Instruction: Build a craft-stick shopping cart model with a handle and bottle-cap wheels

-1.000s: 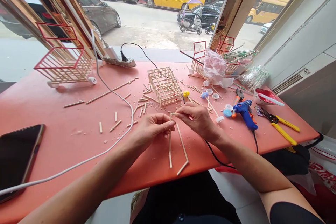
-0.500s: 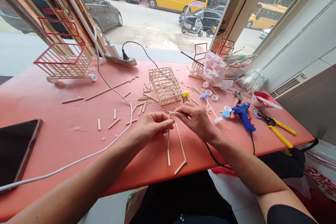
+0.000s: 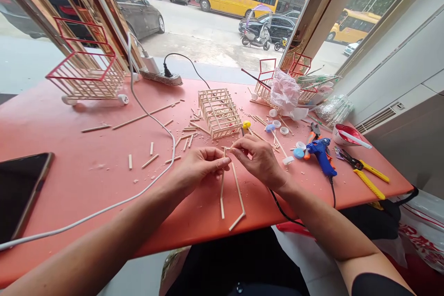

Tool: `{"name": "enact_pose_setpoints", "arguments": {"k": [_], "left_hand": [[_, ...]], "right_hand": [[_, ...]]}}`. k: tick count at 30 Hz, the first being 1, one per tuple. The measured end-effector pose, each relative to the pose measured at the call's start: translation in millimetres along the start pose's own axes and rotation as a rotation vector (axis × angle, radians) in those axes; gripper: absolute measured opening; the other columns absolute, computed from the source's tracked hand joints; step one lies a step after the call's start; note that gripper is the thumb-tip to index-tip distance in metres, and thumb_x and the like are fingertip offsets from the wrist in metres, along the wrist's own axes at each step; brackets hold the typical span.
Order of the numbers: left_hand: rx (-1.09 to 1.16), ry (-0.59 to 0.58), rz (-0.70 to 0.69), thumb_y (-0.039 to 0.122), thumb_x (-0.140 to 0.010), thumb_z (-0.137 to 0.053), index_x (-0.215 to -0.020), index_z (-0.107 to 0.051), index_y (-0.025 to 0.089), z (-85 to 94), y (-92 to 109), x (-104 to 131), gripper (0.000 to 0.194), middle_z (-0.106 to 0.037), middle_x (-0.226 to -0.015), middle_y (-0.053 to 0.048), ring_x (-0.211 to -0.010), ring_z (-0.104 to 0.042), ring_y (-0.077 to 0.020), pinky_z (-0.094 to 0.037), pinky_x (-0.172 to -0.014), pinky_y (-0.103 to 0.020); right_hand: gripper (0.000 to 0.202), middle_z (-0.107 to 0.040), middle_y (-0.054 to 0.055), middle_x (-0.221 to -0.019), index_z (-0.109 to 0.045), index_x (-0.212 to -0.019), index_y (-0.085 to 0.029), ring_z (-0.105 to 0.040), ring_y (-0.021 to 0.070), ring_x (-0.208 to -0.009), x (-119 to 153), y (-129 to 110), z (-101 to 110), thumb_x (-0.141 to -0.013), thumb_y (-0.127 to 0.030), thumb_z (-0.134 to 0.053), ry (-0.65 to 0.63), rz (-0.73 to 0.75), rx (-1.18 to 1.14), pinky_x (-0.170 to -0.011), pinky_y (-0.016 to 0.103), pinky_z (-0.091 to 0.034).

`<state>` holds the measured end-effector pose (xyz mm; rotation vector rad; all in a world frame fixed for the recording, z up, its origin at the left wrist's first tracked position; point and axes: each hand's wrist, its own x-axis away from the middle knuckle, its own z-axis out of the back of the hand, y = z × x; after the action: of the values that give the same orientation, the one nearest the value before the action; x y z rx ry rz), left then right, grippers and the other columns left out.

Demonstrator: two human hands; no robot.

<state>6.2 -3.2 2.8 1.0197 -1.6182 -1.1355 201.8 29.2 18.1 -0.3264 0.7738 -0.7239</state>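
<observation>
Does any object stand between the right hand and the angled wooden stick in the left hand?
Nothing visible does: the right hand holds a short wooden piece at the far end of the angled wooden stick, which the left hand pinches.

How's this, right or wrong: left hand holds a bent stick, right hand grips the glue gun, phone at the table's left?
Wrong on the right hand: the head view shows it pinching a short stick; the glue gun lies on the table. Left hand, bent stick and phone stand.
</observation>
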Motion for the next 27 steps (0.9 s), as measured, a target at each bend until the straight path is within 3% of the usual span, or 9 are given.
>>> {"name": "enact_pose_setpoints", "arguments": {"k": [12,27], "left_hand": [[0.068,0.041,0.038,0.048,-0.058,-0.097,-0.071,-0.076,0.015,0.6,-3.0,-2.3,0.041,-0.073,-0.068,-0.003,-0.051,-0.054,-0.0074,-0.043,-0.052,-0.022],[0.027,0.045,0.056,0.055,-0.051,-0.098,-0.065,-0.074,0.015,-2.1,2.8,0.4,0.048,-0.070,-0.062,-0.003,-0.050,-0.053,-0.0085,-0.041,-0.050,-0.023]], "right_hand": [[0.008,-0.074,0.003,-0.087,-0.075,-0.096,-0.016,-0.057,0.0116,-0.071,0.4,0.0,4.7,-0.098,-0.022,-0.070,-0.063,-0.082,-0.073,-0.068,0.025,-0.043],[0.012,-0.069,0.001,-0.079,-0.076,-0.087,-0.017,-0.056,0.0109,-0.069,0.5,4.1,4.8,-0.097,-0.020,-0.070,-0.013,-0.016,-0.057,-0.067,0.024,-0.043]]}}
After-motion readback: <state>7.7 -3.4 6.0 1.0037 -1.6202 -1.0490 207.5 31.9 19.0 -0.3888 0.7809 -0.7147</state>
